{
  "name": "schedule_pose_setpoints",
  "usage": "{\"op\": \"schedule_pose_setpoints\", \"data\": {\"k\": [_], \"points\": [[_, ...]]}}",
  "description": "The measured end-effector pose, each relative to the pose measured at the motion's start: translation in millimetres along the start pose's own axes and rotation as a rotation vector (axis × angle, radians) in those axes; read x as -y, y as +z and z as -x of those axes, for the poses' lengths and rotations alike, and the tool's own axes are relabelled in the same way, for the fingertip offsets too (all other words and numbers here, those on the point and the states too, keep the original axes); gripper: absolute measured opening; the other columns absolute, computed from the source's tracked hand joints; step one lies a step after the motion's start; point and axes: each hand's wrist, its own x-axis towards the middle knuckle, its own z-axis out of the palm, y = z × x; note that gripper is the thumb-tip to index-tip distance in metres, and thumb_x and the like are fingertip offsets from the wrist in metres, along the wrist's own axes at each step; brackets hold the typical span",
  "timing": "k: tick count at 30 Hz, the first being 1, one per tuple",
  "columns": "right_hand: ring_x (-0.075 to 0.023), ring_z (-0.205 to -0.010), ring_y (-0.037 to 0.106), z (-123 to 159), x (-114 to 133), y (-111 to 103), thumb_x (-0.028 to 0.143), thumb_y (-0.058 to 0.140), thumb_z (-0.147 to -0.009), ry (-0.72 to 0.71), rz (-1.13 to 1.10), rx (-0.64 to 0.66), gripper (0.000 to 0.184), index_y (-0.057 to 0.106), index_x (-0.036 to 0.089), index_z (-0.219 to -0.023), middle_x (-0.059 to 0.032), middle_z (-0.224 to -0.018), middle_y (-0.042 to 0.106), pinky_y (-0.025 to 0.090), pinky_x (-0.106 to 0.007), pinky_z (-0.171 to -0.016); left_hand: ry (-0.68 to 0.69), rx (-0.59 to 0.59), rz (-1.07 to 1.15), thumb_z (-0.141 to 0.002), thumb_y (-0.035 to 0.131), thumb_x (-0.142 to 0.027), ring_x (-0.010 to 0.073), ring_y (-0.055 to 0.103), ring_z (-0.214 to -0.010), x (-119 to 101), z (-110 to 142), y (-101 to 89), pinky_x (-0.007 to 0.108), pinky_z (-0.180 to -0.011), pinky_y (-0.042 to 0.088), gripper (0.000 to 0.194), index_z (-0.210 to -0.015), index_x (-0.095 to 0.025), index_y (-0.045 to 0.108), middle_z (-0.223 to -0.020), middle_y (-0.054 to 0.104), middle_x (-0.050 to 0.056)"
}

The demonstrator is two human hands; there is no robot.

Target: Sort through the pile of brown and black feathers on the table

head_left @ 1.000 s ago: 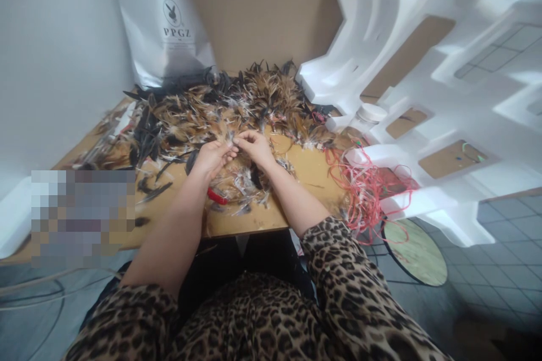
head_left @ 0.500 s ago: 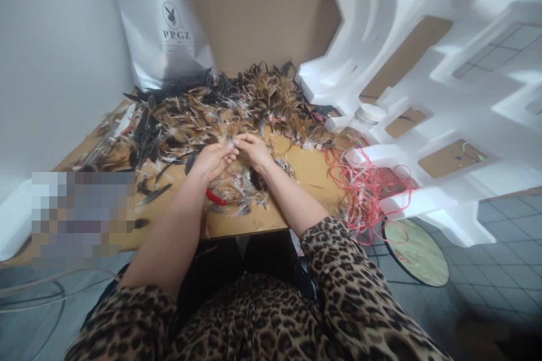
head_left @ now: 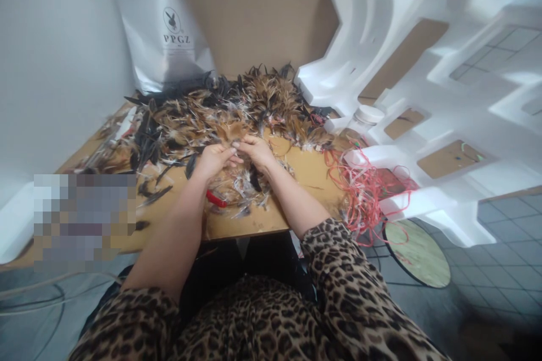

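Over the middle of the table, my left hand [head_left: 214,161] and my right hand [head_left: 256,153] meet at the fingertips, thumbs almost touching. Both are closed in a pinch. Tan feathers [head_left: 231,132] fan out just beyond the fingertips and appear held between them; the quill ends are hidden by my fingers. Behind my hands spreads a large heap of brown and black feathers [head_left: 182,118]. Below my wrists, loose pale and brown feathers [head_left: 241,186] lie on the tabletop, with a red curved item [head_left: 215,198] at their left side.
Tangled red and pink strings [head_left: 364,197] lie at the table's right, near a white-lidded jar [head_left: 367,117]. Large white foam packing [head_left: 364,39] rises behind them. A silver bag [head_left: 169,51] stands at the back left. A round green-topped stool [head_left: 417,254] is below right.
My fingers have shifted slightly, and my left fingers are curled more under the pinch. The tan feathers at the fingertips show more fanned out. The surroundings look the same.
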Motion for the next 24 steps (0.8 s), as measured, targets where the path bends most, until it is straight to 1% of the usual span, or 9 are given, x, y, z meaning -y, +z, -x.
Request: {"op": "schedule_pose_setpoints", "data": {"k": [2,4,6,7,13,17,19,21,24], "points": [[-0.0055,-0.053,0.05,1,2,-1,0.035,0.076,-0.053,0.059,-0.086,0.054,0.032,0.052,0.014,-0.058,0.0056,-0.055,0.053,0.042,-0.02,-0.057,-0.038,0.076,0.065,-0.061,0.073,-0.028,0.0126,0.063,-0.053,-4,4,-0.1,0.018,-0.048,0.046,0.024,-0.068,-0.007,0.063,-0.068,0.068,0.011],[-0.0059,-0.053,0.049,1,4,-3,0.035,0.077,-0.052,0.109,-0.141,0.138,0.033,0.052,0.014,-0.06,0.0052,-0.055,0.054,0.042,-0.02,-0.056,-0.067,0.153,0.099,-0.062,0.072,-0.027,0.0111,0.061,-0.052,-8,7,-0.2,0.018,-0.047,0.045,0.024,-0.073,-0.008,0.065,-0.074,0.07,0.013],[-0.0061,-0.052,0.049,1,5,-5,0.036,0.076,-0.053,0.132,-0.147,0.207,0.033,0.052,0.014,-0.061,0.0047,-0.055,0.054,0.041,-0.021,-0.055,-0.095,0.182,0.096,-0.063,0.072,-0.027,0.0109,0.06,-0.049,-12,9,-0.7,0.018,-0.045,0.045,0.024,-0.075,-0.008,0.066,-0.072,0.069,0.013],[-0.0059,-0.051,0.048,1,6,-7,0.036,0.076,-0.054,0.131,-0.132,0.219,0.033,0.052,0.015,-0.061,0.0048,-0.054,0.054,0.04,-0.021,-0.054,-0.101,0.182,0.081,-0.063,0.071,-0.027,0.0109,0.059,-0.048,-13,10,-1.1,0.018,-0.044,0.044,0.023,-0.075,-0.008,0.066,-0.07,0.069,0.013],[-0.0043,-0.049,0.044,0,3,-9,0.037,0.074,-0.056,-0.015,0.1,0.106,0.031,0.055,0.013,-0.061,0.0057,-0.052,0.052,0.035,-0.018,-0.052,-0.032,0.107,-0.078,-0.063,0.071,-0.031,0.012,0.059,-0.045,-6,4,-3.4,0.02,-0.045,0.046,0.023,-0.069,-0.008,0.066,-0.062,0.067,0.012],[-0.0054,-0.053,0.045,2,4,-3,0.039,0.073,-0.056,-0.078,0.179,0.083,0.031,0.058,0.013,-0.064,0.0043,-0.057,0.054,0.036,-0.02,-0.055,-0.034,0.052,-0.135,-0.062,0.071,-0.029,0.0121,0.057,-0.041,0,0,-4.5,0.021,-0.045,0.046,0.021,-0.062,-0.01,0.064,-0.054,0.065,0.009],[-0.0067,-0.056,0.048,3,5,0,0.041,0.072,-0.056,-0.093,0.175,0.074,0.032,0.059,0.013,-0.065,0.0034,-0.059,0.056,0.037,-0.02,-0.056,-0.024,0.007,-0.145,-0.063,0.07,-0.027,0.0121,0.058,-0.042,3,-2,-5.2,0.021,-0.047,0.046,0.018,-0.061,-0.01,0.064,-0.055,0.065,0.009],[-0.0074,-0.056,0.048,3,4,2,0.044,0.07,-0.057,-0.079,0.181,0.05,0.033,0.059,0.013,-0.064,0.0033,-0.056,0.055,0.037,-0.02,-0.055,-0.009,-0.026,-0.147,-0.063,0.07,-0.025,0.0116,0.059,-0.045,4,-2,-5.6,0.02,-0.049,0.047,0.016,-0.063,-0.01,0.065,-0.059,0.067,0.01],[-0.0073,-0.053,0.047,3,3,2,0.046,0.069,-0.058,-0.056,0.221,0.006,0.035,0.056,0.014,-0.058,0.0039,-0.05,0.051,0.035,-0.02,-0.052,0.002,-0.024,-0.131,-0.061,0.07,-0.023,0.0115,0.061,-0.05,3,-2,-5.1,0.02,-0.05,0.047,0.015,-0.066,-0.009,0.067,-0.065,0.068,0.01]]}}
